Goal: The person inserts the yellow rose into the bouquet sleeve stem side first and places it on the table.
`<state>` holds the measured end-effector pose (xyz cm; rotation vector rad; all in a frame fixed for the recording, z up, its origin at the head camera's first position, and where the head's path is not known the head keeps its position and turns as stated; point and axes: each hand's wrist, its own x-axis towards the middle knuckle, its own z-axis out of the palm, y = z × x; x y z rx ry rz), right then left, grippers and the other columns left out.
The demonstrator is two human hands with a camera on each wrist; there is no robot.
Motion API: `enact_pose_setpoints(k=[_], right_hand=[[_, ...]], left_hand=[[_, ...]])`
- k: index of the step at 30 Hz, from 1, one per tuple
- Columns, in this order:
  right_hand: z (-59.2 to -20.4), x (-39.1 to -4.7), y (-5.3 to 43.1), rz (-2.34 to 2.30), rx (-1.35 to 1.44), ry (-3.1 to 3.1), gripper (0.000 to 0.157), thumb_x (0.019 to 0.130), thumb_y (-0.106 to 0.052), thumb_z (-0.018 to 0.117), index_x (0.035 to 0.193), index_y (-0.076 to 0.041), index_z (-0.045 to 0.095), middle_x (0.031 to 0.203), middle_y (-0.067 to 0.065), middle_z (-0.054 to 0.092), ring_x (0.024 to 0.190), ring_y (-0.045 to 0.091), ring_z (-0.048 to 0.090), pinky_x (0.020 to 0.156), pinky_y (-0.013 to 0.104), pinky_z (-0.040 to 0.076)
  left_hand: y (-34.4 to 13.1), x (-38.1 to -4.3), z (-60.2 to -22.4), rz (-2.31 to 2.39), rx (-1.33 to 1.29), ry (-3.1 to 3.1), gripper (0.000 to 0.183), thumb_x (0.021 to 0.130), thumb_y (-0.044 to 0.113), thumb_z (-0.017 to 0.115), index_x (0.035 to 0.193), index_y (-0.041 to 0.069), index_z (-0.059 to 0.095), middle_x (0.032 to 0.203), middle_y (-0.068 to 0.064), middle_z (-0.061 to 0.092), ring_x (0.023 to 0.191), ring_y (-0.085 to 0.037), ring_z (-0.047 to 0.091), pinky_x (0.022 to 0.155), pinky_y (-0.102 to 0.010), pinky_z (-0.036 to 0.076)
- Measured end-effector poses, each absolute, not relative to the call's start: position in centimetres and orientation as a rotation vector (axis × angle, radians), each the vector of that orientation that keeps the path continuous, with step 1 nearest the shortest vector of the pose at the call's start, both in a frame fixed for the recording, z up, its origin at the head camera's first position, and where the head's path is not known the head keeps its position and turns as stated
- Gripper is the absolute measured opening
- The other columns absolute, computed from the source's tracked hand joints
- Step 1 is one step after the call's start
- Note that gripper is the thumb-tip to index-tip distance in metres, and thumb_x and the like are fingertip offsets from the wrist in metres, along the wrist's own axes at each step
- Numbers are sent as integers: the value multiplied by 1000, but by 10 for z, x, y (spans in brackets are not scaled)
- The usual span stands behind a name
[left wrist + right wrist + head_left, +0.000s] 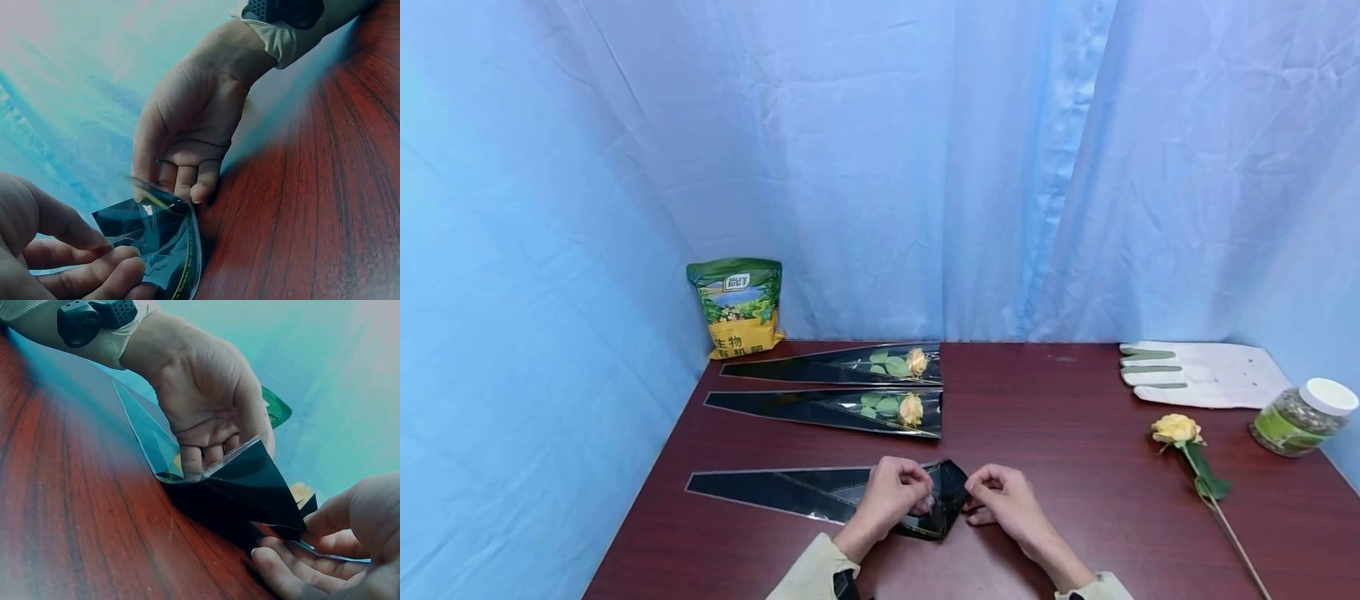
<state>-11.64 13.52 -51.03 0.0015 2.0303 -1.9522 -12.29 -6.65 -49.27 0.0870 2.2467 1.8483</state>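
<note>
A tapered black flower sleeve (760,486) with a clear front lies on the table, its narrow end to the left. My left hand (889,497) pinches the clear film near the wide end. In the left wrist view, thumb and fingers of this hand close on the crinkled film. My right hand (1009,504) pinches the edge of the black sheet (250,494) at the sleeve's wide end, which is bent up and stands partly apart from the film. A loose yellow rose (1177,429) with a long stem lies to the right, away from both hands.
Two black sleeves, one at the back (820,368) and one before it (805,406), each hold a yellow rose. A green and yellow bag (737,308) stands at the back left. A white work glove (1217,375) and a white-lidded jar (1300,421) are at the right.
</note>
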Motion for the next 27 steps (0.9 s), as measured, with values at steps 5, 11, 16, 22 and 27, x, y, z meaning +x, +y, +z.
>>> enact_pose_setpoints(k=[5,11,16,22,27], right_hand=[[-508,-119,140,-1944,64,2110,22,95,-3,59,102,18,57,80,4,68,71,11,69,65,30,62],[-508,-123,149,-1910,142,2192,18,95,-3,60,101,15,60,81,6,69,70,11,69,64,30,62],[-508,-125,150,-1874,159,2219,17,95,-4,61,100,12,62,84,9,70,70,11,69,63,30,61],[-509,-124,147,-1838,174,2289,12,94,-3,62,98,8,64,82,10,71,66,13,69,60,29,61],[-507,-121,144,-1813,179,2344,10,92,-3,63,98,5,65,81,10,72,65,14,70,58,28,60]], left_hand=[[-61,-126,-492,1893,75,2214,12,84,-3,64,86,-11,72,73,-30,71,53,-9,61,56,-32,60],[-58,-131,-498,1896,72,2255,12,84,-5,63,85,-12,72,75,-35,70,50,-9,59,56,-39,61],[-59,-132,-501,1892,75,2262,11,83,-5,64,85,-12,72,74,-34,70,48,-6,58,54,-35,60],[-60,-131,-500,1913,88,2234,9,82,-4,66,82,-11,71,72,-31,71,49,-5,59,52,-28,58],[-59,-132,-504,1892,100,2275,8,81,-6,64,80,-11,71,70,-29,71,50,-8,61,52,-26,57]])
